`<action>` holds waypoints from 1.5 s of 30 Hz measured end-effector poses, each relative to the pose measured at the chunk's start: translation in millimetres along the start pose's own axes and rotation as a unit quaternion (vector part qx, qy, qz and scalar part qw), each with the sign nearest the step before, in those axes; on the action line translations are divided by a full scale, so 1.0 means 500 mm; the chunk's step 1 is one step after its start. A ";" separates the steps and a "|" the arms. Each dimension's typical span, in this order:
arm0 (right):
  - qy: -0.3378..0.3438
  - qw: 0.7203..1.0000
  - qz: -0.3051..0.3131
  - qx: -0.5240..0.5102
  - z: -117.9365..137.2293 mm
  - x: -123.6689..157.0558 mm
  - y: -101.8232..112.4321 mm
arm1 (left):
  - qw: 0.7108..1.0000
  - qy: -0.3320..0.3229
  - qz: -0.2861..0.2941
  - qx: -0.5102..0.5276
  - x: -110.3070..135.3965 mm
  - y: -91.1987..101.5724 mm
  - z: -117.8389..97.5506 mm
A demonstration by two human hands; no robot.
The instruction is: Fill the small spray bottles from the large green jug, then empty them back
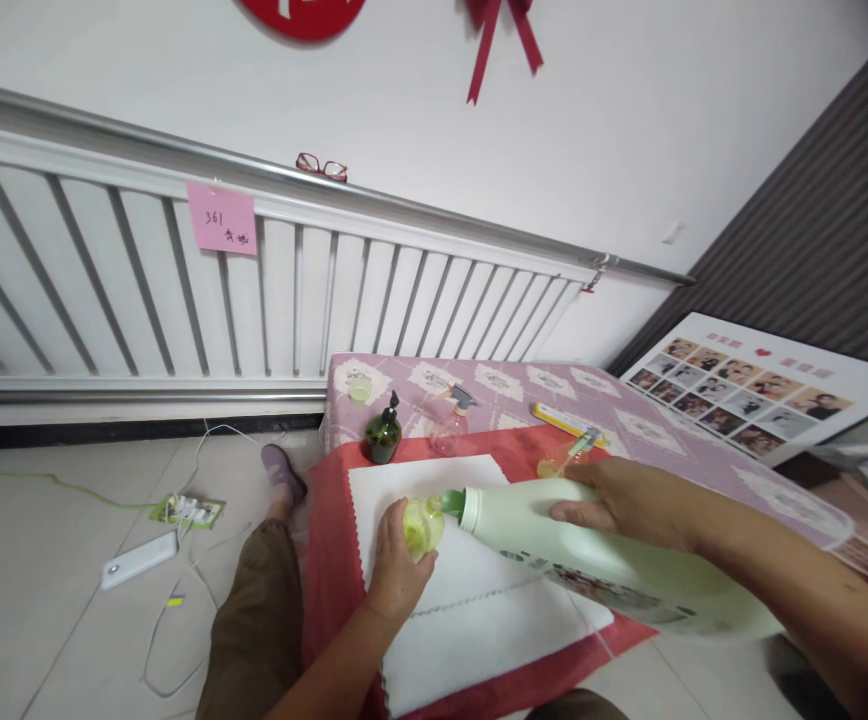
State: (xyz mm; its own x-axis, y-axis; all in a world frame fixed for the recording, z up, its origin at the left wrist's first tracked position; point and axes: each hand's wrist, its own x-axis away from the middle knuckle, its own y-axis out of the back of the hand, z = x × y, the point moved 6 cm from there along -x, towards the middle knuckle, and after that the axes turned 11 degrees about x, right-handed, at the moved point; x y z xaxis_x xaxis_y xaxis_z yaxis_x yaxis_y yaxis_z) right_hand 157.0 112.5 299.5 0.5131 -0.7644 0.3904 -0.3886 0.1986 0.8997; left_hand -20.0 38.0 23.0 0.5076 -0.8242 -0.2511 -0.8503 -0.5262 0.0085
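Note:
My left hand is wrapped round a small yellow-green see-through bottle with its neck turned to the right. With my right hand I grip a large pale green detergent bottle, tipped almost flat. Its green spout meets the neck of the small bottle, or nearly so; I cannot tell whether liquid is flowing. Beneath both bottles lies a white cloth. Beyond it stand a dark green pump bottle and a clear pinkish spray bottle. Partly hidden behind my right hand is a yellowish pump top.
A red cloth covers part of the purple patterned tablecloth. On the table are a light green cup-like piece and a long yellow-and-white object. Behind runs a white radiator. Cables and a power strip lie on the left floor.

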 end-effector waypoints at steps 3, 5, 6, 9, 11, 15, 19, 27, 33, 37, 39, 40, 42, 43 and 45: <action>-0.003 1.000 0.001 0.001 0.000 0.000 0.000 | 1.000 -0.002 0.000 -0.002 0.000 0.000 -0.001; -0.005 1.000 0.002 0.002 0.002 0.000 0.002 | 1.000 -0.002 0.001 -0.007 0.001 0.000 0.000; -0.006 1.000 0.002 0.001 0.003 0.000 0.002 | 1.000 -0.001 0.000 -0.009 0.001 0.000 0.000; -0.004 1.000 0.001 -0.002 0.005 0.001 0.004 | 1.000 -0.003 -0.001 -0.011 0.001 -0.001 0.001; -0.003 1.000 0.001 0.000 0.005 0.002 0.003 | 1.000 -0.007 0.000 -0.011 0.001 -0.001 0.002; -0.006 1.000 0.004 -0.001 0.001 0.003 0.000 | 1.000 -0.008 0.002 -0.012 0.001 -0.002 0.002; -0.005 1.000 0.000 -0.002 -0.002 -0.001 0.000 | 1.000 -0.007 0.001 -0.014 0.001 -0.002 0.002; -0.005 1.000 -0.002 0.002 -0.002 -0.005 -0.003 | 1.000 0.000 -0.002 0.011 0.001 0.000 0.001; -0.009 1.000 0.000 -0.004 -0.001 -0.003 -0.001 | 1.000 0.000 0.004 0.005 0.000 0.000 -0.002; -0.009 1.000 -0.004 -0.007 0.004 0.002 0.005 | 1.000 0.004 -0.001 0.010 0.001 0.001 -0.001; -0.011 1.000 -0.005 -0.007 0.004 0.001 0.004 | 1.000 0.002 -0.002 0.012 0.001 0.000 -0.001; -0.013 1.000 -0.006 -0.006 0.003 -0.001 0.003 | 1.000 0.000 -0.002 0.012 0.001 0.000 0.000; -0.014 1.000 -0.008 -0.004 0.000 -0.003 0.001 | 1.000 0.000 0.000 0.010 0.000 0.000 0.001; -0.014 1.000 -0.010 -0.004 -0.001 -0.004 0.000 | 1.000 0.002 0.002 0.009 0.000 -0.001 0.002; -0.014 1.000 -0.009 -0.004 -0.004 -0.006 -0.002 | 1.000 0.003 0.004 0.007 0.000 -0.001 0.004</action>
State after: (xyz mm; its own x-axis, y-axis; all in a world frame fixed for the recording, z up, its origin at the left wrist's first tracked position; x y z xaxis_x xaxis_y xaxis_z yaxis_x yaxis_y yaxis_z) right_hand 157.5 115.5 297.7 0.4981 -0.7845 0.3694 -0.3732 0.1906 0.9080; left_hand -19.8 38.7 21.1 0.5011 -0.8301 -0.2445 -0.8565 -0.5162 -0.0030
